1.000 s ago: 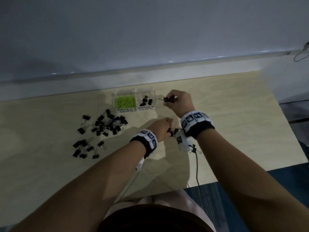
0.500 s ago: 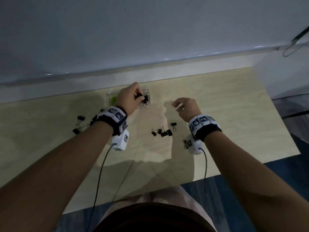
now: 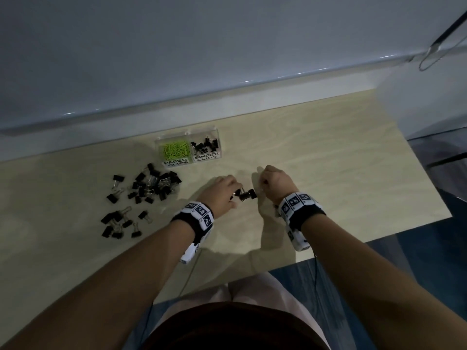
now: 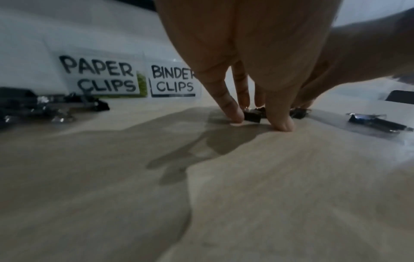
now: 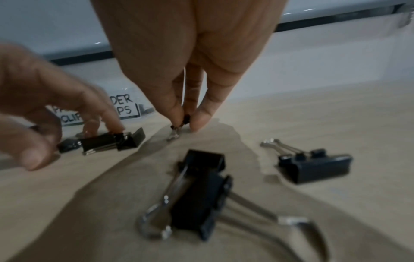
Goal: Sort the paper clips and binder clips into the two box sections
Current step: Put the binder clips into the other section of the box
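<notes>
A clear two-section box point(image 3: 217, 137) stands at the back of the table. Its left section, labelled PAPER CLIPS, holds green paper clips point(image 3: 176, 150); its right section, labelled BINDER CLIPS, holds black binder clips point(image 3: 205, 145). My left hand point(image 3: 236, 195) is down on the table in front of the box, thumb and index finger pinching a black binder clip point(image 4: 253, 115) from a small cluster point(image 5: 112, 141). Just to the right, my right hand point(image 5: 187, 122) pinches a small binder clip point(image 5: 182, 122) with its fingertips against the table.
A large heap of black binder clips point(image 3: 151, 185) lies left of the hands, with a smaller group point(image 3: 118, 222) nearer me. Two loose binder clips point(image 5: 201, 191) point(image 5: 313, 164) lie below my right wrist. The table's edge point(image 3: 379, 233) runs close on the right.
My left hand has come back from the box's binder clip section to the clips in the middle of the table. My right hand has dropped down onto a clip.
</notes>
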{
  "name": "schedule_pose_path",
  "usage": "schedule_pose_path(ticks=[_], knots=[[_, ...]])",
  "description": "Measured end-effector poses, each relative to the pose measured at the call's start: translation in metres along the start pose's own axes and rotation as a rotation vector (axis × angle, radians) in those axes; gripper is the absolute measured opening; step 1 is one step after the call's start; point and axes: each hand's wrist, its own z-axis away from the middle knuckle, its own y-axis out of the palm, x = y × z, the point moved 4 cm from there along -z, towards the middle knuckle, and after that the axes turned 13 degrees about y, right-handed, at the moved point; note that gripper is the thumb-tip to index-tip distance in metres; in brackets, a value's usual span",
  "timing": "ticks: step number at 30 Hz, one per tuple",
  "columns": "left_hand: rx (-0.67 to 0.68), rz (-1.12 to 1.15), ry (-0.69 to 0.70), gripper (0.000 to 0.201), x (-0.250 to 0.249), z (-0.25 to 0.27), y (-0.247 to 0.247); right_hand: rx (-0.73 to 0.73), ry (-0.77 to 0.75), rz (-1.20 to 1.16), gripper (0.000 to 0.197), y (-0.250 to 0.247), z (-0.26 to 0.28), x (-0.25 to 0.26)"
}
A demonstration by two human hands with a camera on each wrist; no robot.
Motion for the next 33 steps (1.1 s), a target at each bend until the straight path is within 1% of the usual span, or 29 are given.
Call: schedule_pose_path(ticks=[2,3,5,7,9,12,14,18,21,23,26,27,29,31,33], knots=[[-0.071,0.039,-0.039,0.043,0.002,0.001,0.000,-0.006,0.052,-0.100,0.011,-0.001,-0.001,-0.010],[-0.105,0.042,-0.042,0.036,0.004,0.002,-0.001,-0.025,0.052,-0.139,0.012,-0.002,0.000,-0.014],[-0.134,0.040,-0.047,0.027,0.007,0.004,-0.004,-0.046,0.031,-0.208,0.017,-0.002,0.008,-0.012],[-0.148,0.050,-0.065,0.024,0.010,0.005,-0.003,-0.015,-0.019,-0.261,0.022,0.000,0.015,-0.005],[-0.164,0.051,-0.081,0.022,0.012,0.009,-0.003,0.051,-0.056,-0.249,0.026,0.006,0.021,0.004],[-0.186,0.066,-0.080,0.018,0.015,0.013,-0.003,0.123,-0.042,-0.129,0.032,0.017,0.023,0.012],[-0.189,0.072,-0.074,0.017,0.016,0.016,-0.004,0.146,-0.037,-0.101,0.033,0.022,0.024,0.013],[-0.238,0.103,-0.058,0.014,0.017,0.021,-0.010,0.177,0.012,-0.044,0.021,0.020,0.022,0.014],[-0.347,0.147,-0.055,0.013,0.020,0.021,-0.032,0.161,0.039,0.000,0.019,0.018,0.020,0.016],[-0.430,0.159,-0.082,0.015,0.026,0.017,-0.056,0.152,0.044,0.005,0.014,0.019,0.020,0.016],[-0.579,0.180,-0.139,0.017,0.045,0.006,-0.095,0.198,0.036,-0.008,0.006,0.021,0.021,0.018],[-0.607,0.174,-0.162,0.017,0.053,0.003,-0.105,0.213,0.030,-0.010,0.005,0.020,0.021,0.018],[-0.585,0.137,-0.206,0.020,0.069,-0.005,-0.117,0.222,0.015,-0.008,0.012,0.020,0.023,0.019],[-0.516,0.052,-0.221,0.024,0.074,-0.009,-0.118,0.218,0.014,-0.002,0.013,0.022,0.024,0.017],[-0.460,-0.023,-0.162,0.028,0.060,-0.009,-0.108,0.205,0.025,-0.014,0.010,0.023,0.025,0.015]])
